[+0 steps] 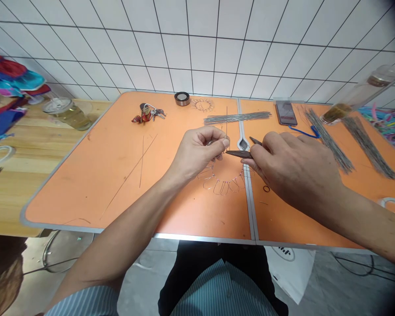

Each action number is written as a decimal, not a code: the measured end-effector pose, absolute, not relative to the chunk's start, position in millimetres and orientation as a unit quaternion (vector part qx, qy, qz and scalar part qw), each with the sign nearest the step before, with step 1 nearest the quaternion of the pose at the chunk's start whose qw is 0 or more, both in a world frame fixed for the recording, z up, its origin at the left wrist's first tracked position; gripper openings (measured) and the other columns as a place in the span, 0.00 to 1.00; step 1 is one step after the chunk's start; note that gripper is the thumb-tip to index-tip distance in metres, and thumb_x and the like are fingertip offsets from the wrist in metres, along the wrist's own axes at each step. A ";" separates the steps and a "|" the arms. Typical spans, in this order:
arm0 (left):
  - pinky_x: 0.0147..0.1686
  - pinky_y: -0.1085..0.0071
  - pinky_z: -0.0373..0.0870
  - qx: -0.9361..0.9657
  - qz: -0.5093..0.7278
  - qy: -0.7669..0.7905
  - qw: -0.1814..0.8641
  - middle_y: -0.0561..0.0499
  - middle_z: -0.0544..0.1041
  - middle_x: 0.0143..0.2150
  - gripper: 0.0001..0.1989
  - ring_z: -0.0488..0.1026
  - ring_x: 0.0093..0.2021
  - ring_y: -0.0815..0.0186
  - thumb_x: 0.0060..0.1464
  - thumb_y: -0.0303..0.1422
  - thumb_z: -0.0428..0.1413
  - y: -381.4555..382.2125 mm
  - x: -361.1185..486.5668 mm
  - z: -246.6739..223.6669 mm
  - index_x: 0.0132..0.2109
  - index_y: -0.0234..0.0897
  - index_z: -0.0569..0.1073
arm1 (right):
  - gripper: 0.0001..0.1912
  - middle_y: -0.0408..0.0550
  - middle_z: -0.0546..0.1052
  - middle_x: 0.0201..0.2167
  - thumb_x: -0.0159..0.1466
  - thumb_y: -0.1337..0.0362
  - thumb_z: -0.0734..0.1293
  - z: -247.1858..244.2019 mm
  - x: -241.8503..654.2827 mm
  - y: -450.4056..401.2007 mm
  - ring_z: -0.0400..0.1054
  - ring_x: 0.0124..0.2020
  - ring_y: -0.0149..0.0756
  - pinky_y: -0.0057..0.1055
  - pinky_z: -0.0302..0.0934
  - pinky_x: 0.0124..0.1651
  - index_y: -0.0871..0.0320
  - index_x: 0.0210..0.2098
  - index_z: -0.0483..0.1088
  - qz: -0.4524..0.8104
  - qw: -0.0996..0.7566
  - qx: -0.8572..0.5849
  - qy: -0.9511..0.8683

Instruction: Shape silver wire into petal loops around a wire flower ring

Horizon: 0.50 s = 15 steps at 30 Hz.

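Note:
Near the middle of the orange table [177, 206], my left hand [202, 151] pinches thin wire between thumb and fingers. A straight length of the wire [227, 120] stands up above the fingertips. My right hand [289, 164] is closed around dark pliers [239, 154]; their jaws are spread, and the lower jaw's tip meets the wire beside my left thumb. Below both hands shows a ring of looped wire [222, 186], partly hidden by my fingers. Whether the ring is joined to the pinched wire cannot be made out.
Behind my hands lie a wire bundle [237, 117], a tape roll [182, 98], keys [149, 113] and a phone [285, 113]. More wire bundles [329, 140] and a tilted jar [337, 112] are at right. Loose wires [128, 177] lie left. A person's hair shows at lower left.

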<state>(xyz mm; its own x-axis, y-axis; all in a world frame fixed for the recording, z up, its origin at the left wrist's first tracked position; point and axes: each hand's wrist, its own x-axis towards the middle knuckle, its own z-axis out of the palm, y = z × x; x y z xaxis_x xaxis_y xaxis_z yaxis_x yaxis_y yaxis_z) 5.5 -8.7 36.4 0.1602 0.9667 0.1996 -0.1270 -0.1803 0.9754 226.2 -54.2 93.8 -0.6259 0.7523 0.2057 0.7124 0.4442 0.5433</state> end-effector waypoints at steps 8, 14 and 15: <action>0.28 0.71 0.69 0.566 0.520 0.372 0.520 0.53 0.77 0.27 0.10 0.72 0.27 0.70 0.54 0.36 0.73 -6.8 3.9 34.7 0.33 0.38 0.81 | 0.22 0.50 0.71 0.29 0.81 0.56 0.63 95.9 226.7 -52.6 0.55 0.28 0.37 0.38 0.36 0.34 0.59 0.32 0.76 0.281 0.017 0.429 0.858; 0.29 0.71 0.69 0.570 0.515 0.363 0.527 0.54 0.76 0.26 0.10 0.71 0.26 0.70 0.55 0.36 0.72 -6.8 3.5 35.2 0.32 0.39 0.81 | 0.21 0.49 0.69 0.28 0.80 0.58 0.63 95.9 227.9 -50.6 0.53 0.28 0.36 0.38 0.36 0.34 0.59 0.32 0.75 0.264 0.007 0.430 0.863; 0.29 0.71 0.69 0.569 0.515 0.365 0.527 0.54 0.76 0.26 0.10 0.71 0.26 0.70 0.55 0.36 0.72 -6.7 3.4 35.1 0.33 0.39 0.81 | 0.21 0.49 0.68 0.28 0.80 0.58 0.63 95.8 228.1 -50.3 0.53 0.28 0.36 0.38 0.36 0.34 0.59 0.32 0.75 0.261 0.007 0.431 0.864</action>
